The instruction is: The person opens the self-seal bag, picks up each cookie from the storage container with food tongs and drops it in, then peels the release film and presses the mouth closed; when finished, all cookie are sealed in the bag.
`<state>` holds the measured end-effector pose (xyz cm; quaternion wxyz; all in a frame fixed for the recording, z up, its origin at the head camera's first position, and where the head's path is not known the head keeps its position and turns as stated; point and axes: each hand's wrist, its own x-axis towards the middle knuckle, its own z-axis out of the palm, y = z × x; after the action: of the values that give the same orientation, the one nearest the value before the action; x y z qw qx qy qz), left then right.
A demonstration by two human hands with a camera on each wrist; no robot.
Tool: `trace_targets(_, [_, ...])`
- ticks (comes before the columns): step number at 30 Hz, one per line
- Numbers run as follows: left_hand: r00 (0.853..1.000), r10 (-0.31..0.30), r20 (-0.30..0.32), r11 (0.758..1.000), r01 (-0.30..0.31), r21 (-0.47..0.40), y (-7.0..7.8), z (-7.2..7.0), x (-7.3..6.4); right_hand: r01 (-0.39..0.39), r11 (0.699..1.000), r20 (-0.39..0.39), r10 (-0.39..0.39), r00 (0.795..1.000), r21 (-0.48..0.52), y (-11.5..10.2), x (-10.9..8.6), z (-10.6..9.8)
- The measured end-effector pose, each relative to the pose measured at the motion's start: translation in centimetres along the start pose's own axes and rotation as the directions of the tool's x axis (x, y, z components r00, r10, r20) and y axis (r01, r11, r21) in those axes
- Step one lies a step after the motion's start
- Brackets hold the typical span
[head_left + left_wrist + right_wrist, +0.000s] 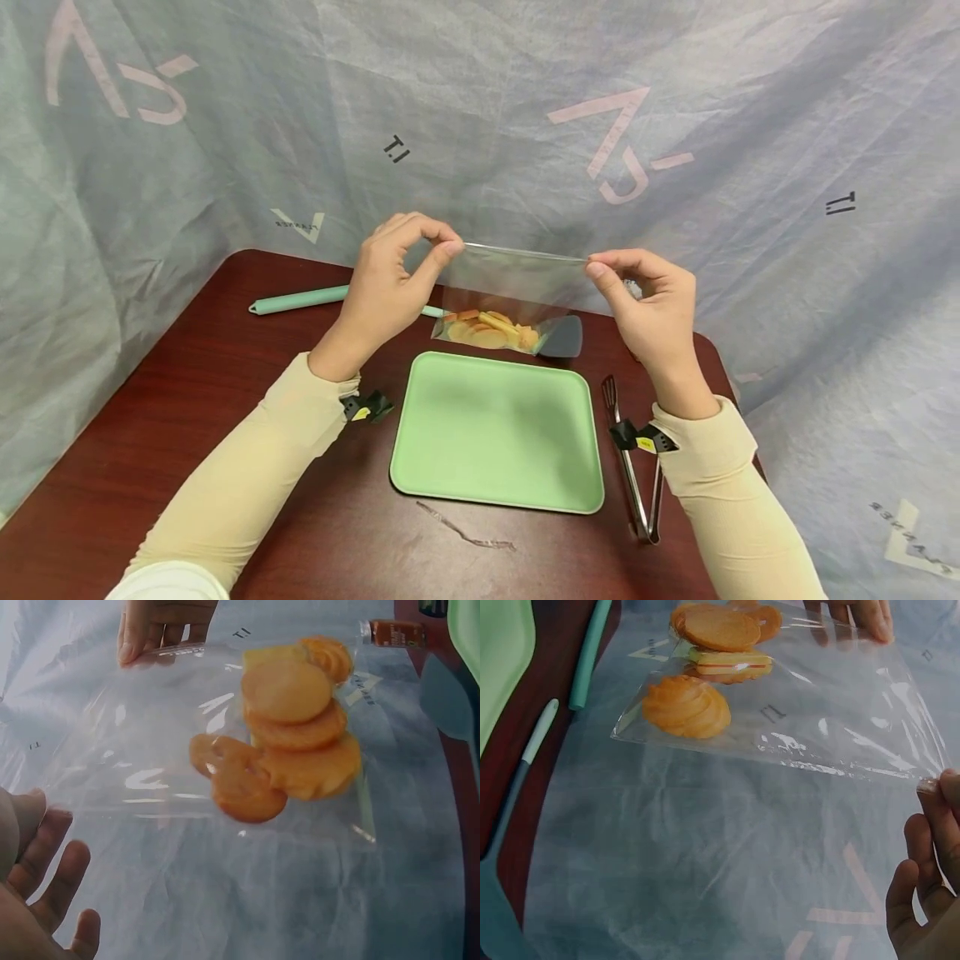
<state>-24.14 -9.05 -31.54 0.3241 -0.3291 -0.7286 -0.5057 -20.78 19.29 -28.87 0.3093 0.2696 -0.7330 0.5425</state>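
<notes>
Between both hands hangs a clear plastic bag (510,279), its top edge drawn straight. Thumb and finger of my left hand (393,279) pinch the left top corner. The right top corner is pinched by my right hand (651,304). Several cookies (487,329) lie heaped at the bag's bottom; in the right wrist view a swirled cookie (686,706) and a layered wafer (731,665) show among them. Below the bag, a light green tray (498,429) lies on the table with nothing on it.
Behind the bag lies a spatula with a dark grey blade (562,337). A green rod-like handle (300,300) is at the back left. Metal tongs (633,475) lie right of the tray, a twisted tie strip (465,532) in front. A small red-labelled bottle (396,634) stands near the spatula.
</notes>
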Motion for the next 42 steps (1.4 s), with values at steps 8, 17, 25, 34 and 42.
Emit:
trace_targets(8, [0.989, -0.09, 0.118, 0.995, 0.084, 0.055, -0.7, -2.2, -2.9, -0.037, 0.999, 0.109, 0.036, 0.993, 0.003, 1.1, -1.9, 0.9])
trace_targets(17, [0.943, -0.225, 0.245, 0.967, 0.187, 0.171, 0.1, -7.4, -8.0, -0.069, 0.997, 0.337, 0.074, 0.939, -0.026, 0.9, -5.7, 4.1])
trace_targets(25, [0.91, -0.255, 0.327, 0.958, 0.192, 0.214, 2.3, -12.5, -12.0, -0.046, 0.999, 0.568, 0.033, 0.823, 0.009, 1.4, -9.3, 7.3])
trace_targets(34, [0.886, -0.32, 0.336, 0.943, 0.266, 0.198, 3.1, -14.5, -15.1, -0.087, 0.995, 0.664, 0.038, 0.747, 0.04, 0.2, -10.9, 8.8])
trace_targets(42, [0.882, -0.308, 0.356, 0.948, 0.255, 0.19, 3.4, -15.6, -15.2, -0.053, 0.992, 0.674, -0.04, 0.737, 0.117, -0.6, -11.2, 9.4])
